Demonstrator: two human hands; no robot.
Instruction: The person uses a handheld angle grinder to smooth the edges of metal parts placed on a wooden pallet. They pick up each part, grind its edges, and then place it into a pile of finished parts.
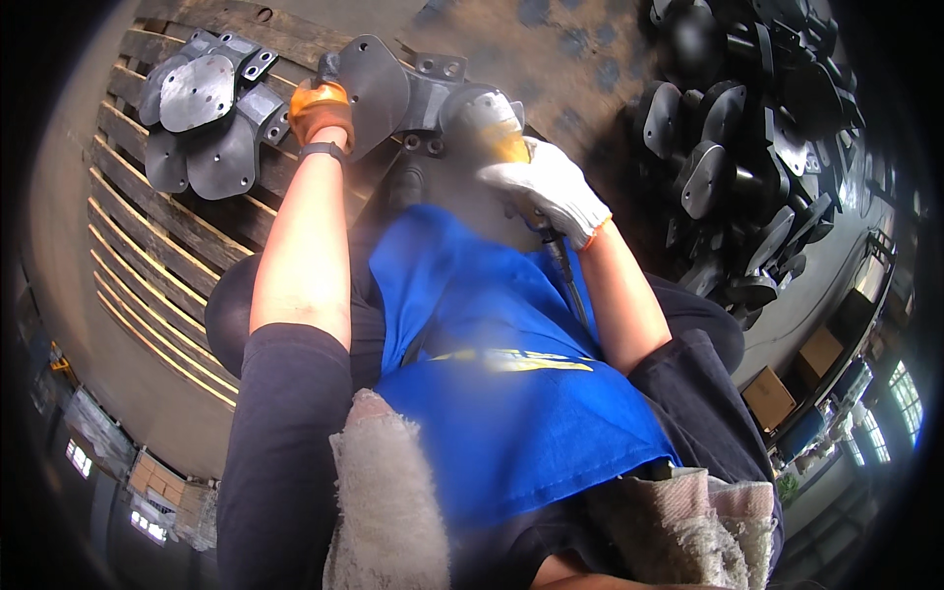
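Note:
A dark steel part (372, 93) with a rounded flat plate and a bracket block with bolt holes (433, 103) lies in front of me. My left hand (321, 106), in an orange glove, has its fingers closed on the part's left end. My right hand (553, 189), in a white glove, is wrapped round a corded power tool that looks like an angle grinder. The tool's yellow head (505, 142) is at the part's right end, where a haze blurs the contact. Its black cord (570, 280) runs down beside my blue apron (492, 393).
Several similar steel parts (197, 93) are stacked on a slatted wooden pallet (162, 231) at the left. A large heap of dark flanged parts (706, 179) stands at the right. Farther right are cardboard boxes (769, 398).

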